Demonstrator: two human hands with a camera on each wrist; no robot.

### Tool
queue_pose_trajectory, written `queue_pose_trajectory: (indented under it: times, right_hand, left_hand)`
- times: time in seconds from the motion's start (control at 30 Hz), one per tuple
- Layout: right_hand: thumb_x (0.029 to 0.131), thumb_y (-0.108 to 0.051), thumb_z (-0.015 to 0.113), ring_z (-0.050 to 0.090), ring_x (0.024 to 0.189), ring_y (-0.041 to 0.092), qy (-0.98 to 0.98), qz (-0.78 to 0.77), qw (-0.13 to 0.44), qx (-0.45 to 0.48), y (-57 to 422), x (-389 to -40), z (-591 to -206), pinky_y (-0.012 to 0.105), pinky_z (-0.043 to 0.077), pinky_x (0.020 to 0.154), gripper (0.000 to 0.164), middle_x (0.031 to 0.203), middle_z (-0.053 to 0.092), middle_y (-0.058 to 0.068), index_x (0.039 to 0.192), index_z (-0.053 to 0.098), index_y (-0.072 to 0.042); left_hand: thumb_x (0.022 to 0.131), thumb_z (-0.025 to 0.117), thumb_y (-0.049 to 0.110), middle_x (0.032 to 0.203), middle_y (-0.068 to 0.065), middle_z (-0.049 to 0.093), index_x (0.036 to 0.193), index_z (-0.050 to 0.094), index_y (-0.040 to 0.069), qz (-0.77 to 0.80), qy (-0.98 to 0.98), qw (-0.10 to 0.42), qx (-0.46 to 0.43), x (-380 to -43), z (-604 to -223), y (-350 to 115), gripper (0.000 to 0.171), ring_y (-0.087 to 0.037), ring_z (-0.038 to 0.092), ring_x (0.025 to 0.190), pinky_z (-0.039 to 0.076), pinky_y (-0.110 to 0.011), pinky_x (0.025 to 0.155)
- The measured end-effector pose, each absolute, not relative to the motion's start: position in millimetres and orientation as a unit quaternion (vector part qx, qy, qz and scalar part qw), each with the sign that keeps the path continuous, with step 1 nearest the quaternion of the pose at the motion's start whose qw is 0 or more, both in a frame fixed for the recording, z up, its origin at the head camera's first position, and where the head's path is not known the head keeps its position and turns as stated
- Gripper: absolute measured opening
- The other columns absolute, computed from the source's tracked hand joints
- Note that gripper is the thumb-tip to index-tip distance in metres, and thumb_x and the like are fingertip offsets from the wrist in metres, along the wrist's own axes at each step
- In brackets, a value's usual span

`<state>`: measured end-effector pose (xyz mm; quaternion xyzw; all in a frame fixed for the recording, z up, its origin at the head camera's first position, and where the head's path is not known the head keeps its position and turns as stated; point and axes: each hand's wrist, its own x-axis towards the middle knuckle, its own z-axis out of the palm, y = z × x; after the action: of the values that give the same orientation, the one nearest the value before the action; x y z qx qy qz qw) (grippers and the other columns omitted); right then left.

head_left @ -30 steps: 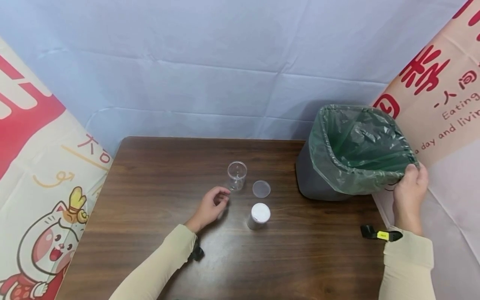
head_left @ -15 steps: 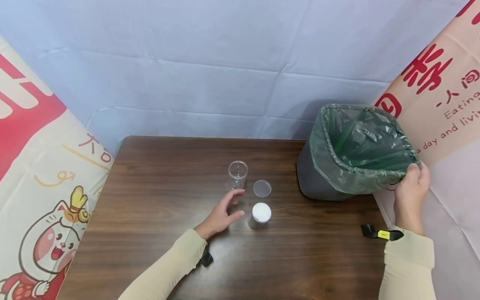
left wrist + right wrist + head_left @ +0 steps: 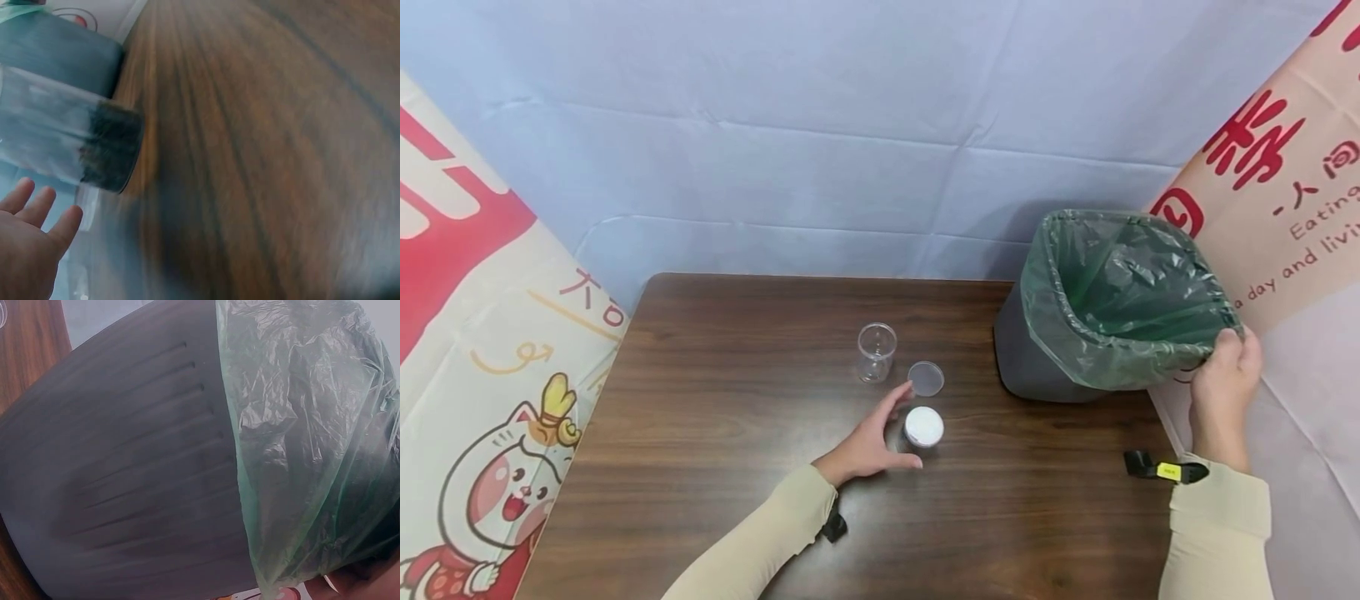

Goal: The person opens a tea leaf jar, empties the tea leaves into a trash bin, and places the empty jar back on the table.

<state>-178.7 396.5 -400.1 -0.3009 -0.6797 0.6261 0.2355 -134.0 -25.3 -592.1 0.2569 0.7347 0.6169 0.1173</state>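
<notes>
My left hand (image 3: 872, 442) is spread beside a clear jar with a white lid (image 3: 923, 427), thumb on the near side and fingers on the far side. In the left wrist view the jar (image 3: 56, 131) has dark, leafy-looking stuff at its bottom, and the visible fingers (image 3: 39, 206) stand apart from it. My right hand (image 3: 1225, 392) grips the near right corner of the rim of a grey trash bin (image 3: 1011, 354). A green plastic bag (image 3: 1075, 354) lines the bin and folds over its rim; the right wrist view shows the bag (image 3: 294, 425) up close.
Behind the white-lidded jar stands an open clear jar (image 3: 876, 354), with a thin clear round lid (image 3: 927, 379) lying flat to its right. All sit on a dark wooden table (image 3: 737, 350). A pale cloth (image 3: 820, 150) hangs behind, printed banners at both sides.
My left hand has moved right and a little nearer, from beside the open jar to around the white-lidded jar, its fingers spreading. The right hand stays on the bin's rim.
</notes>
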Motion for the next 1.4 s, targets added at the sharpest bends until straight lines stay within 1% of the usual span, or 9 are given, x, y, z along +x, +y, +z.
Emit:
queue_pose_trajectory:
  times: [0.17,0.3,0.47,0.63,0.77,0.87,1.1,1.3,1.4]
  right_hand:
    - [0.108,-0.024,0.037,0.037,0.134,0.004,-0.678,0.631,0.230,-0.301,396.5,-179.3,-399.9,0.011,0.025,0.107,0.042,0.148,0.044,-0.008,0.149,0.048,-0.019]
    - [0.108,-0.024,0.037,0.038,0.133,0.003,-0.676,0.632,0.226,-0.304,396.2,-179.3,-400.1,0.011,0.025,0.107,0.042,0.145,0.045,-0.009,0.149,0.047,-0.019]
    - [0.108,-0.023,0.036,0.038,0.133,0.003,-0.675,0.633,0.228,-0.301,396.1,-179.3,-401.3,0.011,0.026,0.106,0.042,0.146,0.045,-0.008,0.149,0.047,-0.019]
    - [0.108,-0.023,0.037,0.038,0.133,0.004,-0.670,0.639,0.233,-0.296,396.4,-180.0,-400.7,0.011,0.027,0.106,0.042,0.146,0.045,-0.008,0.149,0.047,-0.019]
    - [0.108,-0.023,0.037,0.038,0.134,0.004,-0.668,0.643,0.234,-0.293,396.1,-180.4,-399.7,0.011,0.026,0.106,0.042,0.147,0.045,-0.007,0.149,0.047,-0.018]
    - [0.108,-0.023,0.037,0.038,0.134,0.004,-0.667,0.642,0.234,-0.297,396.3,-178.9,-398.9,0.010,0.027,0.105,0.043,0.146,0.046,-0.008,0.150,0.047,-0.018]
    - [0.108,-0.024,0.039,0.038,0.135,0.004,-0.664,0.644,0.230,-0.302,398.1,-179.0,-399.9,0.011,0.026,0.107,0.043,0.148,0.045,-0.007,0.150,0.047,-0.018]
    - [0.109,-0.025,0.038,0.037,0.137,0.004,-0.660,0.653,0.225,-0.296,398.5,-178.7,-400.3,0.011,0.025,0.109,0.043,0.149,0.045,-0.007,0.151,0.046,-0.018]
    - [0.110,-0.026,0.037,0.037,0.137,0.005,-0.660,0.660,0.227,-0.280,398.6,-178.6,-400.7,0.012,0.026,0.109,0.044,0.149,0.045,-0.004,0.151,0.046,-0.015]
  left_hand:
    - [0.073,0.094,0.014,0.155,-0.022,0.040,0.162,0.019,0.010,0.617,0.736,0.124,0.250,-132.5,-597.1,-15.7,0.116,-0.032,0.039,0.143,0.037,-0.043,0.114]
    - [0.076,0.092,0.019,0.153,-0.019,0.044,0.162,0.022,0.012,0.607,0.746,0.124,0.244,-131.7,-602.9,-10.3,0.111,-0.024,0.043,0.141,0.035,-0.037,0.116]
    - [0.078,0.091,0.018,0.150,-0.014,0.048,0.158,0.031,0.014,0.591,0.761,0.114,0.241,-130.4,-607.6,-7.0,0.099,-0.019,0.047,0.137,0.035,-0.039,0.115]
    - [0.079,0.089,0.017,0.142,-0.006,0.055,0.152,0.040,0.009,0.575,0.775,0.105,0.242,-130.5,-610.4,-5.7,0.089,-0.018,0.051,0.131,0.039,-0.039,0.112]
    - [0.080,0.089,0.015,0.135,-0.006,0.059,0.144,0.047,0.008,0.561,0.786,0.105,0.239,-129.4,-612.0,-6.0,0.077,-0.017,0.054,0.128,0.040,-0.037,0.111]
    - [0.082,0.087,0.016,0.133,-0.006,0.061,0.141,0.051,0.009,0.554,0.792,0.104,0.236,-128.1,-611.9,-5.7,0.070,-0.016,0.055,0.126,0.040,-0.035,0.111]
    - [0.085,0.085,0.019,0.133,-0.005,0.061,0.142,0.050,0.009,0.552,0.794,0.101,0.233,-125.1,-609.6,-5.9,0.068,-0.017,0.055,0.127,0.041,-0.036,0.110]
    - [0.084,0.084,0.016,0.134,-0.006,0.061,0.142,0.050,0.007,0.558,0.792,0.103,0.225,-123.2,-607.0,-6.4,0.067,-0.017,0.054,0.128,0.039,-0.036,0.112]
    - [0.084,0.084,0.014,0.133,-0.006,0.061,0.141,0.050,0.007,0.563,0.789,0.106,0.222,-122.6,-606.2,-6.4,0.067,-0.016,0.054,0.127,0.039,-0.036,0.112]
